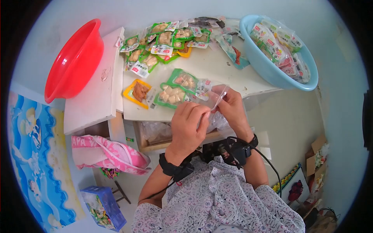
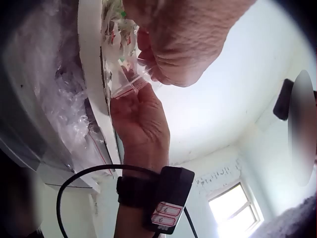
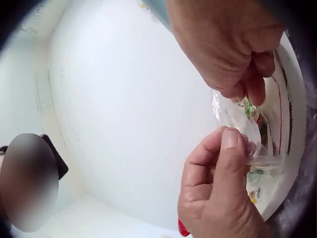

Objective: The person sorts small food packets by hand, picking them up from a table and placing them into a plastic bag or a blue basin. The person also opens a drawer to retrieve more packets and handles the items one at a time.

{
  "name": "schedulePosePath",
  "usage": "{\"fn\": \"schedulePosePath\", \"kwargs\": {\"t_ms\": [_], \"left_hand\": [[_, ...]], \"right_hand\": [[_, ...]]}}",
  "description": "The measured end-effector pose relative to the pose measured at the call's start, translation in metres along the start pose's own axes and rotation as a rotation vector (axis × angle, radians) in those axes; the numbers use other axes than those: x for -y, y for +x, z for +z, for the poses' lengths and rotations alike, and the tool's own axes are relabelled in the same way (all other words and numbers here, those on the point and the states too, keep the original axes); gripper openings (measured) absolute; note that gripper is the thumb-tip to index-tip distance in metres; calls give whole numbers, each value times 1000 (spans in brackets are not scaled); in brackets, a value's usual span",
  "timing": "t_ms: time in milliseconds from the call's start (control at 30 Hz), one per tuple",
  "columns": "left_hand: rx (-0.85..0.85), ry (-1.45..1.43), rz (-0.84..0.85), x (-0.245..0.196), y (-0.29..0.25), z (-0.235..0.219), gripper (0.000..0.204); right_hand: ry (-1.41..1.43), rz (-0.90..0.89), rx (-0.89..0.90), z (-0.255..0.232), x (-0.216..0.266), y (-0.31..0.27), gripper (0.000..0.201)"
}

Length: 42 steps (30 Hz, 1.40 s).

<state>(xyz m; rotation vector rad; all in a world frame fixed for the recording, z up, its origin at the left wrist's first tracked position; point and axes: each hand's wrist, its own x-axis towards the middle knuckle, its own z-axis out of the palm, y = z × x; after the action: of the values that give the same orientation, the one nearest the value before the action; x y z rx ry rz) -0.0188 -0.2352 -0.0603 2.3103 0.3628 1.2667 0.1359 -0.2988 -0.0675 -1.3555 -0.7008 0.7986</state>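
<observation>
A clear plastic bag (image 1: 218, 97) is stretched between both hands above the front of the white table. My left hand (image 1: 188, 126) pinches its edge between thumb and index finger, as the right wrist view shows with the left thumb (image 3: 229, 141). From the other side my right hand (image 1: 233, 108) pinches the bag's edge. A thin red line runs along the bag's mouth (image 2: 130, 90) in the left wrist view. Just beyond the hands lie two green-edged snack packets, one nearer (image 1: 171, 95) and one farther (image 1: 185, 80). Left of them is a yellow-edged packet (image 1: 139, 92).
A pile of snack packets (image 1: 165, 39) covers the table's back left. The light-blue basin (image 1: 268, 73) at right holds filled bags. A red basin (image 1: 74, 62) stands at left. Below the tabletop, an open drawer (image 1: 151, 146) holds clear plastic bags. A pink towel (image 1: 108, 153) hangs nearby.
</observation>
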Motion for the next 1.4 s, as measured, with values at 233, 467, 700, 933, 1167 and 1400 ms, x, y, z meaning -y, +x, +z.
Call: {"fn": "schedulePosePath", "kwargs": {"t_ms": [233,467,700,933,1167,1400], "left_hand": [[90,-192,-71,-11,-5,5,16],[34,-1,6,-2,-6,-12,23],[109,521,-112,28,3,-36,48],[140,482,-212,25,-17,-18,54],[67,415,-258,24,-29,-18,58],[-14,152,-292,17,-42,-28,67]], "right_hand": [[-431,-419,-258,21,-23,8,15],[-362,-206,-149,2,-12,-11,15],[-280,-247,-331,-32,-10,-25,49],[-785,-91,-216,-7,24,-15,75],[-511,-459,-119,3,21,18,70],[-642,-770,130,44,100,53,71]]}}
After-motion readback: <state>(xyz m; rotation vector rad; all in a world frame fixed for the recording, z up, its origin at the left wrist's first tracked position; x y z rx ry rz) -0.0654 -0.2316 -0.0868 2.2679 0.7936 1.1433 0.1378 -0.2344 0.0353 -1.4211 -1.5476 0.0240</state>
